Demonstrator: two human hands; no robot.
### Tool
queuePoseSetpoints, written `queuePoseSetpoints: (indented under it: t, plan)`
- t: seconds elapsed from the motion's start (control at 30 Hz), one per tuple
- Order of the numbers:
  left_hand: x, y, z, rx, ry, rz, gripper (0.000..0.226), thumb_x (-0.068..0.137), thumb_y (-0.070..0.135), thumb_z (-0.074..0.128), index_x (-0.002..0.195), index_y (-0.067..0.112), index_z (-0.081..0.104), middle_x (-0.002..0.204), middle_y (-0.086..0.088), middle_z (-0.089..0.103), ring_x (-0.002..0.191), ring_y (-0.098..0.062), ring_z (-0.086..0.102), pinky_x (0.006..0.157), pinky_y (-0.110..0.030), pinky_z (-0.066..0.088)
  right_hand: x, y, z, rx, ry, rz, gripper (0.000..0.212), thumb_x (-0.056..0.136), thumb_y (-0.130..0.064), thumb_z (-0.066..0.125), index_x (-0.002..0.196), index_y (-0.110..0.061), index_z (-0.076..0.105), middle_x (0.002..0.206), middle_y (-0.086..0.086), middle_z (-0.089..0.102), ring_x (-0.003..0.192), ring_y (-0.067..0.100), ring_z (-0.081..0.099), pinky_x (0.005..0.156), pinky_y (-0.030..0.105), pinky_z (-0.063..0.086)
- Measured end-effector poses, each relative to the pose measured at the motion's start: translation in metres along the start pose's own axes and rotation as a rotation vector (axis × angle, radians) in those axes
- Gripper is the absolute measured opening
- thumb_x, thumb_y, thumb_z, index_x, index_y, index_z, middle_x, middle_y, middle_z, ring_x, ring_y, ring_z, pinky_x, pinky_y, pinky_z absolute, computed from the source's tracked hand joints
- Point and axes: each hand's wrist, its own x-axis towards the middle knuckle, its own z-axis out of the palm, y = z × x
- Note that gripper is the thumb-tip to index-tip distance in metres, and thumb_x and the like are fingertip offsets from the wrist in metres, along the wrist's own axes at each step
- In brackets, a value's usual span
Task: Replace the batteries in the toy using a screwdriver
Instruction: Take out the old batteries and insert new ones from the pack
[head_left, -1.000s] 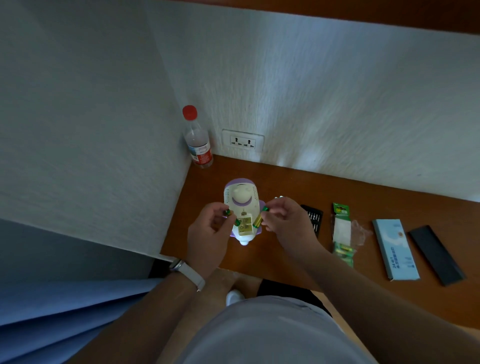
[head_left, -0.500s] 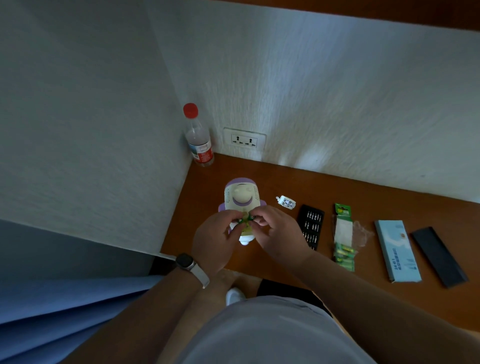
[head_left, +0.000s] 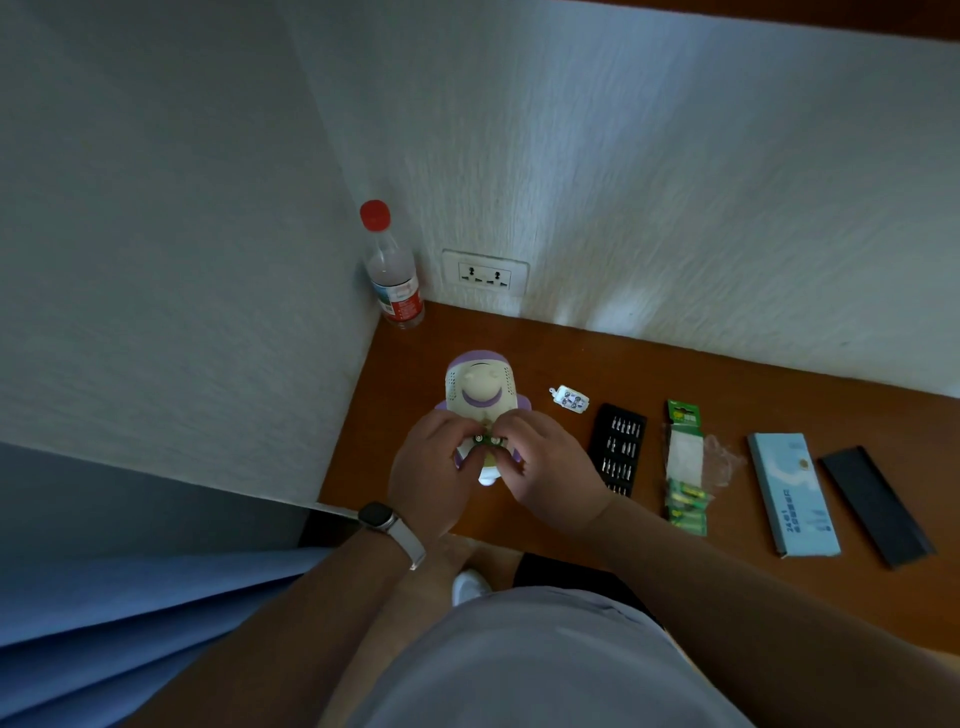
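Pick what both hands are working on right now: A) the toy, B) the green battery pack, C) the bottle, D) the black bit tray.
A: the left hand and right hand both have their fingers curled over the green batteries on the toy; the bit tray and battery pack lie apart to the right.

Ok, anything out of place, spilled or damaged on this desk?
Nothing stands out. The bottle stands upright and capped in the corner; the battery pack is peeled open, as the task would need. The left hand and right hand hold batteries at the toy, which lies on the desk.
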Motion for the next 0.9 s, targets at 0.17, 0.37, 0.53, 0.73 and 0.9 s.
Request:
queuePoseSetpoints:
  t: [0.17, 0.37, 0.53, 0.73, 0.9]
  plan:
    - [0.002, 0.001, 0.000, -0.039, 0.005, 0.004, 0.020, 0.086, 0.019, 0.074, 0.104, 0.011, 0.071, 0.104, -0.006, 0.063, 0.091, -0.024, 0.064, 0.069, -0.026, 0.055, 0.002, 0.007, 0.007, 0.046, -0.001, 0.044, 0.011, 0.082, -0.005, 0.070, 0.092, -0.004, 0.065, 0.092, 0.008, 0.061, 0.085, 0.022, 0.058, 0.075, 0.031, 0.054]
    - [-0.001, -0.001, -0.004, -0.050, 0.003, 0.008, 0.026, 0.086, 0.028, 0.070, 0.104, 0.009, 0.071, 0.106, -0.007, 0.063, 0.094, -0.024, 0.065, 0.067, -0.025, 0.056, -0.005, 0.009, 0.002, 0.050, 0.005, 0.092, 0.005, 0.084, -0.009, 0.067, 0.087, -0.007, 0.063, 0.092, 0.003, 0.059, 0.079, 0.009, 0.050, 0.070, 0.016, 0.042]
    - [-0.005, -0.003, -0.010, -0.010, 0.027, 0.081, 0.023, 0.087, 0.026, 0.070, 0.104, 0.010, 0.070, 0.108, -0.007, 0.063, 0.101, -0.022, 0.064, 0.068, -0.016, 0.053, -0.016, 0.014, -0.009, -0.063, -0.092, 0.110, 0.017, 0.089, -0.026, 0.057, 0.096, -0.013, 0.067, 0.100, 0.001, 0.062, 0.089, 0.018, 0.058, 0.072, 0.031, 0.051]
    - [-0.005, 0.006, -0.019, 0.199, 0.025, 0.358, 0.034, 0.088, 0.038, 0.058, 0.108, 0.012, 0.068, 0.114, -0.007, 0.066, 0.106, -0.023, 0.060, 0.072, -0.038, 0.059, -0.031, 0.013, -0.036, -0.309, -0.270, 0.136, 0.041, 0.096, -0.044, 0.048, 0.123, -0.018, 0.063, 0.125, -0.001, 0.062, 0.113, 0.017, 0.057, 0.091, 0.032, 0.049]
    - [-0.013, 0.032, -0.016, 0.303, -0.056, 0.529, 0.040, 0.091, 0.042, 0.054, 0.119, 0.016, 0.067, 0.126, -0.007, 0.065, 0.119, -0.026, 0.057, 0.091, -0.043, 0.053, -0.055, 0.009, -0.053, -0.393, -0.293, 0.217, 0.044, 0.096, -0.050, 0.043, 0.126, -0.023, 0.061, 0.129, -0.003, 0.060, 0.120, 0.017, 0.054, 0.097, 0.035, 0.047]
